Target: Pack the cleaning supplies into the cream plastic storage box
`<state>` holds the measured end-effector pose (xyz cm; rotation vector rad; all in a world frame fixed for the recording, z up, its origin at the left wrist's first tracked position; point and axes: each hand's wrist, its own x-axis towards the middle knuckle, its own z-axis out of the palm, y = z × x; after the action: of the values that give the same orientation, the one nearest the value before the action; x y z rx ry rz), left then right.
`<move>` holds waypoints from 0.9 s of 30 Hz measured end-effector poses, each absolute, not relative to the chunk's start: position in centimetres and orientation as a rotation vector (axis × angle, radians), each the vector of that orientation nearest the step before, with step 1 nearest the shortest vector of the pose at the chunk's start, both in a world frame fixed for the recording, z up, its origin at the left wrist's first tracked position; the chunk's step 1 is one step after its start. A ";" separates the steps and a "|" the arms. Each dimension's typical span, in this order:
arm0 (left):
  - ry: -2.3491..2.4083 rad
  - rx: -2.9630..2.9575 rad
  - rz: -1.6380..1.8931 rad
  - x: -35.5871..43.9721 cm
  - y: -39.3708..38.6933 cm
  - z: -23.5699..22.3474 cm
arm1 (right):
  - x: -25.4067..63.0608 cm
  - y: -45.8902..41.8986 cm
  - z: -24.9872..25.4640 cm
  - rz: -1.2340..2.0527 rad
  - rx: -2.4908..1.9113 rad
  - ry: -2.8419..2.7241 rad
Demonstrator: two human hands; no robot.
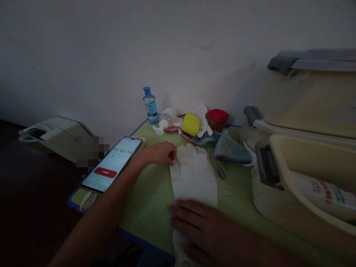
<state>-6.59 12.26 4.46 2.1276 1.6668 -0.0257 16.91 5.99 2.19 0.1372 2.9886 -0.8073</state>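
Note:
A white glove (194, 178) lies flat on the green tabletop, its fingers pointing toward the wall. My left hand (164, 152) is curled at the glove's upper left edge, thumb and fingers closed on the glove's finger there. Spread flat across the glove's lower part is my right hand (197, 226), palm down with fingers stretched out to the left. Part of the cuff shows below it; the rest is hidden under the palm.
Left lies a phone (114, 163) showing a timer. Behind are a blue bottle (150, 107), a clear pump bottle (167, 118), a yellow sponge (190, 124), a red-lidded basket (217, 119) and a grey-green cloth (230, 147). Beige bins (261, 202) stand right.

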 end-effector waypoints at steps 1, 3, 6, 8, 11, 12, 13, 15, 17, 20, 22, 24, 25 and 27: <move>1.668 2.125 -0.027 -6.6 12.4 4.3 | 16.9 6.0 2.2 -0.802 0.136 2.989; 1.676 2.121 -0.035 -6.7 12.6 3.9 | 16.9 6.0 2.2 -0.783 0.137 2.988; 1.699 2.135 -0.049 -6.8 12.7 3.5 | 16.9 6.0 2.3 -0.768 0.124 2.990; 1.709 2.144 -0.049 -6.8 12.7 3.5 | 16.9 6.0 2.2 -0.768 0.118 2.999; 1.701 2.175 -0.037 -6.9 12.7 3.5 | 16.9 6.0 2.2 -0.769 0.121 3.006; 1.694 2.191 -0.030 -6.9 12.7 3.6 | 16.9 6.0 2.2 -0.771 0.120 3.007; 1.685 2.206 -0.023 -6.9 12.7 3.6 | 16.9 6.0 2.2 -0.772 0.119 3.005; 1.680 2.223 -0.012 -6.8 12.7 3.6 | 16.8 6.0 2.2 -0.775 0.119 3.004; 1.698 2.219 -0.008 -6.7 12.7 3.6 | 16.8 6.0 2.2 -0.773 0.123 3.007; 1.760 2.189 -0.024 -6.5 12.7 3.5 | 16.8 5.9 2.1 -0.762 0.130 3.014; 1.778 2.175 -0.068 -6.4 12.7 3.5 | 16.9 5.9 2.1 -0.752 0.129 3.016; 1.769 2.175 -0.135 -6.4 12.7 3.6 | 16.9 5.9 2.1 -0.744 0.123 3.018; 1.757 2.173 -0.167 -6.3 12.7 3.6 | 16.9 5.9 2.1 -0.743 0.122 3.016; 1.738 2.163 -0.196 -6.3 12.7 3.8 | 16.8 5.9 2.1 -0.748 0.124 3.014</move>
<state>-6.27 12.71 3.76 2.1632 1.7378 -0.1956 16.85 5.89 2.15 0.1238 3.0140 -0.7479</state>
